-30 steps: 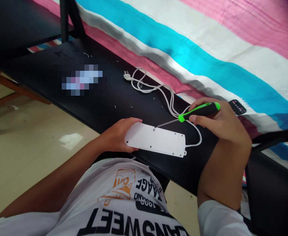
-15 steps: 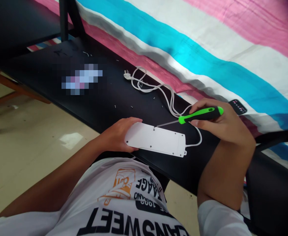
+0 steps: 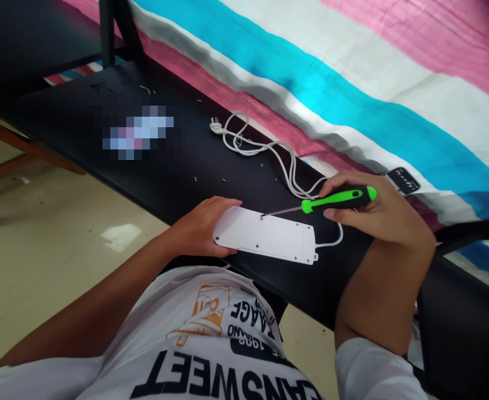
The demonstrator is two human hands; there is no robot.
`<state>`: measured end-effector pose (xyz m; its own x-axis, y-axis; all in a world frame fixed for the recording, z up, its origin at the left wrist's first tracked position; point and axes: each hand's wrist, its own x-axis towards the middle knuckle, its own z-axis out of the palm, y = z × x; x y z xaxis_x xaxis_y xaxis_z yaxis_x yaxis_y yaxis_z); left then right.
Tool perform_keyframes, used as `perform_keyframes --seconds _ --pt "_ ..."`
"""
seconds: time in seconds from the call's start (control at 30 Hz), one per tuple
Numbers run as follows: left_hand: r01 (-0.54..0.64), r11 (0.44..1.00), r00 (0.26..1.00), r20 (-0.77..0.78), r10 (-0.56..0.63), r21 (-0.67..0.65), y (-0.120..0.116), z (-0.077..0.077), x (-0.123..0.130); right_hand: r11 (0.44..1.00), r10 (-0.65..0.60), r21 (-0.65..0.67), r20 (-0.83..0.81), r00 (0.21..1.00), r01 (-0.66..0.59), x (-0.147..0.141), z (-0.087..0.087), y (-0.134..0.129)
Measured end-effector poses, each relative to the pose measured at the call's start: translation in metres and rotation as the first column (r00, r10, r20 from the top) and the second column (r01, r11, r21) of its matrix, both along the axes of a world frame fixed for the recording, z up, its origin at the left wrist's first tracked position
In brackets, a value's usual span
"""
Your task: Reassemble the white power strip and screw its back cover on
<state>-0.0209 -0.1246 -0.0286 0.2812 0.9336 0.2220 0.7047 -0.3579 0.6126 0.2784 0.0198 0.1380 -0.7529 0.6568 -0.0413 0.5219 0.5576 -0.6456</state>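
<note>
A white power strip (image 3: 278, 239) lies underside up at the near edge of the dark table, with several screw holes along its back. My left hand (image 3: 205, 228) is closed around its left end, thumb on one side and fingers on the other. In my right hand (image 3: 365, 205) is a green and black screwdriver (image 3: 332, 200), gripped by its handle. The thin shaft points left and its tip meets the strip's far edge at a screw hole. From the strip's right end a white cord (image 3: 286, 153) loops behind my right hand to a plug (image 3: 216, 126).
Several small screws (image 3: 223, 180) lie scattered on the black tabletop (image 3: 161, 178). A blurred light patch covers something at the left. A dark phone-like device (image 3: 403, 180) rests beyond my right hand. Striped fabric (image 3: 311, 72) borders the far side, and a black post (image 3: 106, 33) rises at the back left.
My right hand and the screwdriver have shifted very slightly left, with the tip still at the same hole. The power strip has barely moved in my left hand.
</note>
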Motion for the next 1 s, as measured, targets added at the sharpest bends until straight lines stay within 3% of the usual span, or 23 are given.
perform_keyframes --seconds 1.0 --pt "0.015 1.0 1.0 0.016 -0.016 0.02 -0.0001 0.0003 -0.0005 0.997 0.054 0.047 0.027 0.998 -0.055 0.0042 0.0002 0.002"
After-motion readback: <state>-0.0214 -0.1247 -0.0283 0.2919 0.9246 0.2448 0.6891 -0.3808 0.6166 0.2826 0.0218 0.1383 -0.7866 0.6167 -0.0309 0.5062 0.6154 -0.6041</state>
